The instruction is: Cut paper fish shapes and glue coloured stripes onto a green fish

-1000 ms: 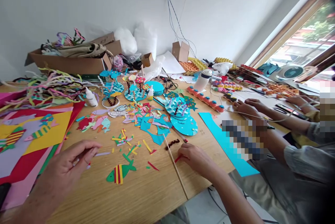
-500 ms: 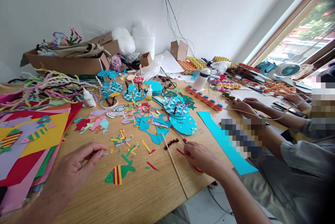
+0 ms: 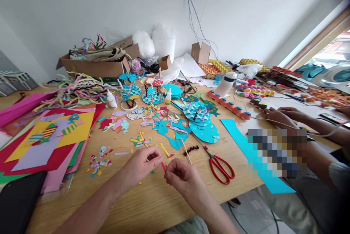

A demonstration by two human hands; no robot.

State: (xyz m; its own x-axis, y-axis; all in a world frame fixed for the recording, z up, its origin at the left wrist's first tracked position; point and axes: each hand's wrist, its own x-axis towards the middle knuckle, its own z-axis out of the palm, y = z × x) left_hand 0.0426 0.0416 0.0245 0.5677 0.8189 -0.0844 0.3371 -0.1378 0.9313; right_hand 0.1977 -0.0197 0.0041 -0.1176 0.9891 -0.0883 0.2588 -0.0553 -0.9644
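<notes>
In front of me my right hand pinches a narrow red paper strip. Thumb and forefinger of my left hand are closed at the strip's other end. Just beyond my hands lie a thin wooden stick and a dark brown twisted pipe cleaner. Red-handled scissors rest to the right of my right hand. Small yellow, red and green paper scraps lie past my left hand. The green paper fish is out of sight, apparently behind my left hand.
Stacked coloured sheets and a black phone-like object lie on the left. Glue bottles, blue discs and pipe cleaners cover the back. A long blue paper strip lies near a co-worker's hands.
Both hands have come together, with the red strip now between them. My right hand moved left off the scissors, uncovering them. The view has turned slightly left.
</notes>
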